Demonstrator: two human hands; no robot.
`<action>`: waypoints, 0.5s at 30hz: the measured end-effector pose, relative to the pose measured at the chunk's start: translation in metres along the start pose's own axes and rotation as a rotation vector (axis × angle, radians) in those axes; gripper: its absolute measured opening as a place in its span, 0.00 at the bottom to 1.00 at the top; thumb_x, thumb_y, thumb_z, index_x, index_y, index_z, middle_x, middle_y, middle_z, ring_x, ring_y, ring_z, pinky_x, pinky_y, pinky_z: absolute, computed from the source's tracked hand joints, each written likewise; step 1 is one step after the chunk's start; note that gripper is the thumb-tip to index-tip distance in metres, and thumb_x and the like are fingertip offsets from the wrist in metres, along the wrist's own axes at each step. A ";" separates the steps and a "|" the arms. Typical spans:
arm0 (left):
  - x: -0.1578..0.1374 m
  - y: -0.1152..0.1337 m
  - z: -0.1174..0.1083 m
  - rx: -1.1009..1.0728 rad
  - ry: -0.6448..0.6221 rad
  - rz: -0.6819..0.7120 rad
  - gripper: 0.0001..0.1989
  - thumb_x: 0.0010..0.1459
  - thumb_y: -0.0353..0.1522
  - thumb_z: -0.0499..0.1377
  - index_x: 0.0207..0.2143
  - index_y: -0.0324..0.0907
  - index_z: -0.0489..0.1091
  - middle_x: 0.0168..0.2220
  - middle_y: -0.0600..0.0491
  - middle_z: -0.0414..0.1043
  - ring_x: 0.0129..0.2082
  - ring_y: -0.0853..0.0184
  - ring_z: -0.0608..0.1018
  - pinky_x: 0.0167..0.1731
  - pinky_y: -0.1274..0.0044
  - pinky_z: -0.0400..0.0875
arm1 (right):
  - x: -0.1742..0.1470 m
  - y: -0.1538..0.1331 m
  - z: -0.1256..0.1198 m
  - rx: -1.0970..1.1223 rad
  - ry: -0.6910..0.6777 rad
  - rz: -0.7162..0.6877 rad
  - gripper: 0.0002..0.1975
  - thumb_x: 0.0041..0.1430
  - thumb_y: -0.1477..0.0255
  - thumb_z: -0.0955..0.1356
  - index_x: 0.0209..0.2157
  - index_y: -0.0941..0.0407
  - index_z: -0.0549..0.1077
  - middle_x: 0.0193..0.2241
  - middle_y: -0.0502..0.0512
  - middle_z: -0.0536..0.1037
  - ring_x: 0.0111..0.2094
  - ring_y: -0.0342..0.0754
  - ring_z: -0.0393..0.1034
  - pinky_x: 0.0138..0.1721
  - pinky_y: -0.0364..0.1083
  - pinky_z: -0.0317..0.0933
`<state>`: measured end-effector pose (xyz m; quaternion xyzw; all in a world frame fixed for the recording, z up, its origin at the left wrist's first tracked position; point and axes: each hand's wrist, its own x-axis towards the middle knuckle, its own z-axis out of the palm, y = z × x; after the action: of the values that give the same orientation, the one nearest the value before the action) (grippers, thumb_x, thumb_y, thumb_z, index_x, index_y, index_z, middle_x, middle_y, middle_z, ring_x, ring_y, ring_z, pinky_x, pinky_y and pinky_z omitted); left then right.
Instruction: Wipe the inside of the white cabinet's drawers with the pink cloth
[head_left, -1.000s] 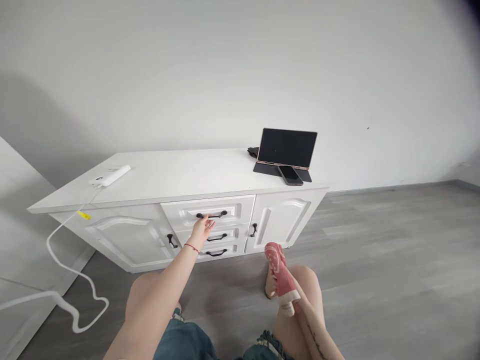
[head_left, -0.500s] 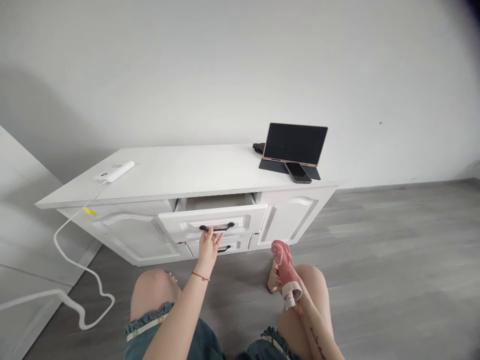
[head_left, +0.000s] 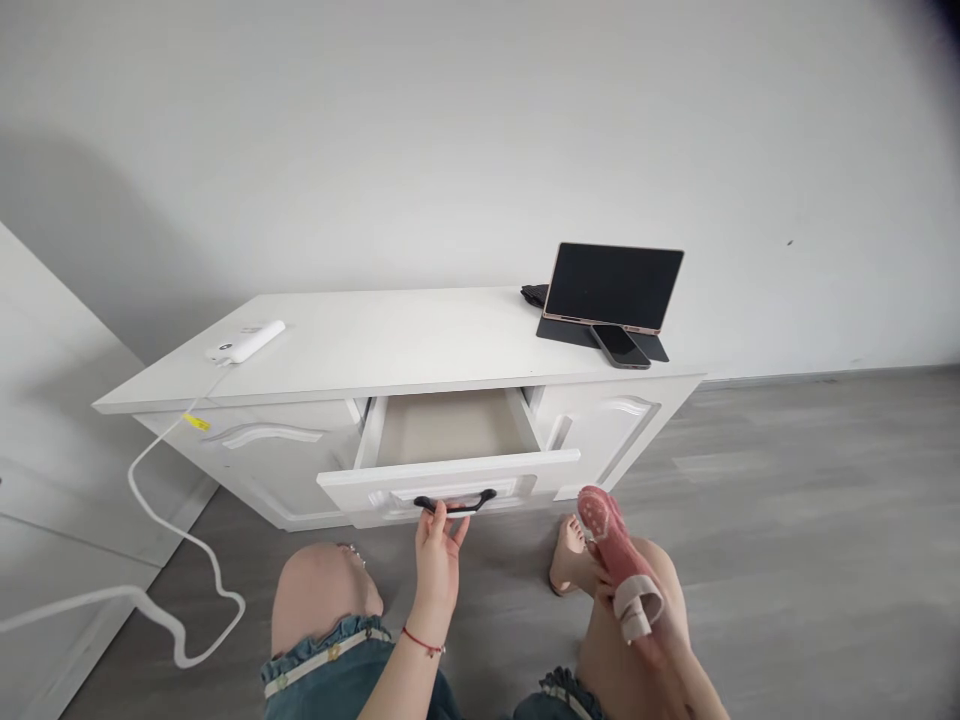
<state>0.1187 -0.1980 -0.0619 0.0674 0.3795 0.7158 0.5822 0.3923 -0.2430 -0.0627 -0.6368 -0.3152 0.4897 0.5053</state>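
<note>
My left hand (head_left: 438,560) has its fingers hooked around the black drawer handle (head_left: 456,507). The white drawer (head_left: 450,470) stands well out of the cabinet, with its beige bottom in view. Over my right knee, my right hand (head_left: 600,580) grips a small red child's boot (head_left: 621,548). The boot's dotted sole points up and forward, and its pale cuff with a tab hangs toward me. Most of the right hand's fingers are hidden behind the boot.
On the white cabinet (head_left: 390,340) a tablet (head_left: 613,288) leans on its dark cover, with a phone (head_left: 620,346) in front. A white power bank (head_left: 247,342) lies at the left, its white cable (head_left: 180,535) hanging to the floor. Grey floor (head_left: 810,520) extends right.
My left hand has pulled the drawer further out toward me. The boot in my right hand appears slightly lower and further right, as the whole view has shifted a little.
</note>
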 end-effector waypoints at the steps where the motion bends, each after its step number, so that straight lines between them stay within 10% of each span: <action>1: -0.004 0.000 -0.003 0.009 0.003 -0.007 0.08 0.49 0.32 0.67 0.29 0.43 0.71 0.30 0.56 0.76 0.36 0.69 0.79 0.42 0.71 0.76 | -0.002 -0.001 -0.002 0.116 0.007 0.039 0.14 0.46 0.55 0.67 0.29 0.48 0.75 0.27 0.57 0.79 0.27 0.57 0.75 0.21 0.50 0.69; 7: -0.030 0.000 -0.022 0.027 0.003 -0.062 0.09 0.49 0.35 0.68 0.33 0.45 0.74 0.35 0.54 0.78 0.40 0.64 0.79 0.46 0.67 0.74 | 0.003 -0.059 -0.018 0.354 0.121 0.102 0.16 0.35 0.61 0.73 0.29 0.52 0.74 0.29 0.56 0.79 0.28 0.54 0.75 0.26 0.50 0.72; 12: -0.047 -0.002 -0.032 0.032 -0.006 -0.087 0.07 0.50 0.35 0.67 0.33 0.46 0.74 0.35 0.54 0.77 0.41 0.65 0.79 0.48 0.66 0.74 | 0.010 -0.136 0.012 0.068 -0.004 -0.231 0.20 0.44 0.60 0.74 0.40 0.51 0.75 0.38 0.53 0.78 0.38 0.49 0.72 0.33 0.43 0.68; 15: -0.051 -0.003 -0.033 0.007 -0.002 -0.083 0.06 0.49 0.35 0.67 0.31 0.46 0.74 0.34 0.55 0.77 0.40 0.66 0.79 0.47 0.67 0.75 | 0.014 -0.174 0.058 -0.427 -0.270 -0.680 0.13 0.54 0.62 0.69 0.38 0.55 0.74 0.34 0.51 0.74 0.37 0.47 0.68 0.41 0.44 0.64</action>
<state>0.1197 -0.2584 -0.0692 0.0546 0.3840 0.6896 0.6115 0.3588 -0.1601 0.0983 -0.5173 -0.6650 0.2977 0.4489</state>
